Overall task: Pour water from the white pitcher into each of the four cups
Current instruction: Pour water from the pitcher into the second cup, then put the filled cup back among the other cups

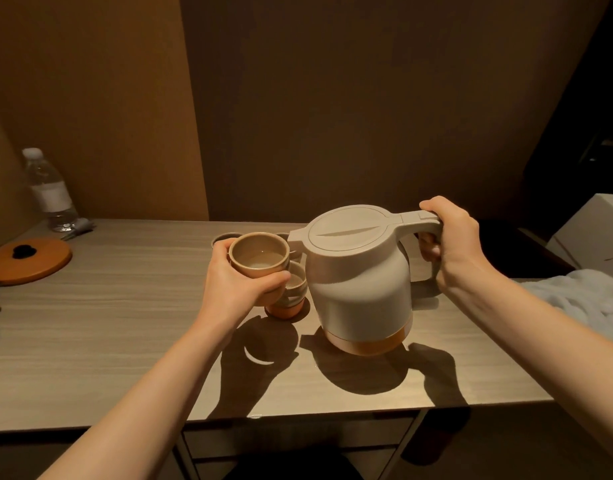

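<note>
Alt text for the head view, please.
The right hand holds a white pitcher by its handle above a table while the left hand holds up a cup with water beside its spout. A second cup stands just below.

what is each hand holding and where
Left hand wraps the side of a cup, lifted off the table. Right hand grips the pitcher by its handle.
</note>
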Motion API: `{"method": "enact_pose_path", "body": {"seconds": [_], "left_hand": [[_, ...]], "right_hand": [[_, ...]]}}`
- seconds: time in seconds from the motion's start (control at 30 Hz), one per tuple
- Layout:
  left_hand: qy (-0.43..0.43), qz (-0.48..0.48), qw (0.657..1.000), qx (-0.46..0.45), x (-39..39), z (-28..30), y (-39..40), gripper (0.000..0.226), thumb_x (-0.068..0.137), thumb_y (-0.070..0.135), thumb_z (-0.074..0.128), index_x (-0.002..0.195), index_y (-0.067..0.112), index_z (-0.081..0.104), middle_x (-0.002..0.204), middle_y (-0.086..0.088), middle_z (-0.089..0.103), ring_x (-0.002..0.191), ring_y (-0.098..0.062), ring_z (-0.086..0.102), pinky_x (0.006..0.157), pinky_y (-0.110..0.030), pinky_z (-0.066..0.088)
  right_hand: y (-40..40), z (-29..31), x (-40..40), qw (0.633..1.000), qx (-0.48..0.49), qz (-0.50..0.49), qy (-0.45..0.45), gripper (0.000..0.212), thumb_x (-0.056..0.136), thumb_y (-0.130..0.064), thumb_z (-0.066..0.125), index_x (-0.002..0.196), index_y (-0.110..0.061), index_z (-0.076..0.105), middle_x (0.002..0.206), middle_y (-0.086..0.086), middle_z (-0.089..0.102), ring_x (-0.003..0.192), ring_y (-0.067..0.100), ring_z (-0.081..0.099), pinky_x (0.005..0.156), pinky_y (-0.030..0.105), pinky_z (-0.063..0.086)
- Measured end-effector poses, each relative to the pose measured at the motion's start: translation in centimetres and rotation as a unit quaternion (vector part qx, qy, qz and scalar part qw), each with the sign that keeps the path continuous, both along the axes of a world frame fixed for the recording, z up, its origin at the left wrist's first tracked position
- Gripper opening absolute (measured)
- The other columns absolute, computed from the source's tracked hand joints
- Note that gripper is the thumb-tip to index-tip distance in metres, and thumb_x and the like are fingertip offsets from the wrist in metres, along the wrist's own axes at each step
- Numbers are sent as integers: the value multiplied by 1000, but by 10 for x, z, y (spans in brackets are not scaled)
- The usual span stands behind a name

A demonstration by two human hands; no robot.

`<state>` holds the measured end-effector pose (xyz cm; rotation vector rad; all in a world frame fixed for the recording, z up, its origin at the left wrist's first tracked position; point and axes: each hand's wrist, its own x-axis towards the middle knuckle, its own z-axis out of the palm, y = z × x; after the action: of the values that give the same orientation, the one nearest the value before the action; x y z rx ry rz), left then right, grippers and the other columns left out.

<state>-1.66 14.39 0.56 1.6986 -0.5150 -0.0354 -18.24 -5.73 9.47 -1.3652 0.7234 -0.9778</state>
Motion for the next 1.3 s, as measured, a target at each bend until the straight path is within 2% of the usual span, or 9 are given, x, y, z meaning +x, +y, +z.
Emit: {"method": "enact_pose_path", "body": {"seconds": [0.13,0.27,0.4,0.5,0.73,1.03,1.3], "left_hand": [[17,17,1000,-5,13,-1,3,91,53,27,94,128,25,43,118,7,54,109,-13,52,85,-30,49],[32,31,999,-5,29,-8,7,88,54,24,94,126,25,42,115,6,52,107,-14,51,76,-24,47],[42,61,997,10,46,-21,8,88,53,24,94,124,24,43,115,4,53,108,-16,52,89,-36,50],[61,74,995,23,56,-34,6,91,53,23,94,128,20,43,117,3,52,110,-18,51,89,-35,48],[101,83,990,60,67,-62,4,95,53,25,94,131,19,41,130,-6,53,121,-27,50,98,-43,47],[76,78,990,89,61,-72,1,95,51,24,95,129,17,43,124,-4,56,115,-23,52,94,-38,47],[124,47,989,70,57,-65,1,100,57,25,92,140,17,36,136,-7,50,126,-27,47,97,-38,44]], "right_hand": [[-1,1,3,1000,0,-3,1,33,84,-30,58,54,-18,51,42,-10,50,45,7,44,46,22,32],[-3,0,5,1000,0,-4,3,32,84,-28,59,55,-17,51,40,-10,49,36,3,42,40,18,31],[-6,-5,8,1000,5,-4,6,33,83,-29,59,53,-18,52,45,-7,51,42,6,42,46,22,31],[-9,-9,11,1000,4,-2,12,33,83,-31,59,52,-18,53,51,-4,53,49,10,44,51,24,33],[-14,-17,15,1000,-5,-7,26,34,85,-31,58,54,-16,53,51,-2,50,48,9,42,50,24,31],[-16,-23,17,1000,-3,-7,30,36,85,-30,59,52,-18,53,50,-4,50,51,10,42,51,25,32],[-15,-23,18,1000,1,0,21,37,85,-29,59,50,-19,52,50,-5,50,50,9,42,50,24,31]]}}
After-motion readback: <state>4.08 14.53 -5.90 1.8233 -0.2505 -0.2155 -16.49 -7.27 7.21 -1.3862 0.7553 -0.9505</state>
